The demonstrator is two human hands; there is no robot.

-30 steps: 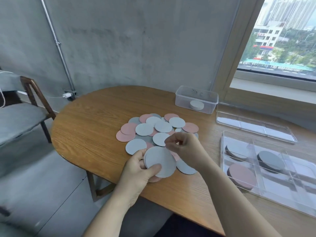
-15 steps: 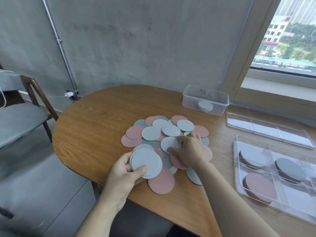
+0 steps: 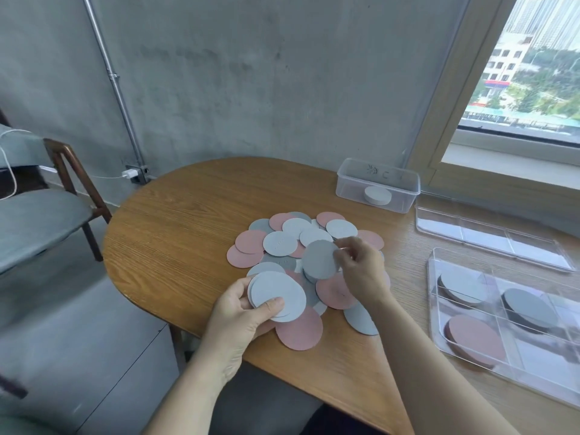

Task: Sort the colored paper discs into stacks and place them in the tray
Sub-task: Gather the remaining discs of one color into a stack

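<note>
On the counter [image 3: 175,233], beside the part-filled tray [image 3: 432,296], loose discs [image 3: 279,243] lie heaped. The left grip [image 3: 244,312] clamps a pale stack [image 3: 277,295]; the right grip [image 3: 361,271] pinches one grey disc [image 3: 320,260] above the heap. Sorting looks midway: next, it likely needs its matching stack.

A plain room in a city building: bare concrete wall [image 3: 235,89], wooden surface [image 3: 175,233], cushioned chair [image 3: 34,211] beside it, window [image 3: 533,67] facing towers.

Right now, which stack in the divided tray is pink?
The pink stack in the tray's near-left compartment; the light grey stack lies behind it, the dark grey stack farther right.
</note>
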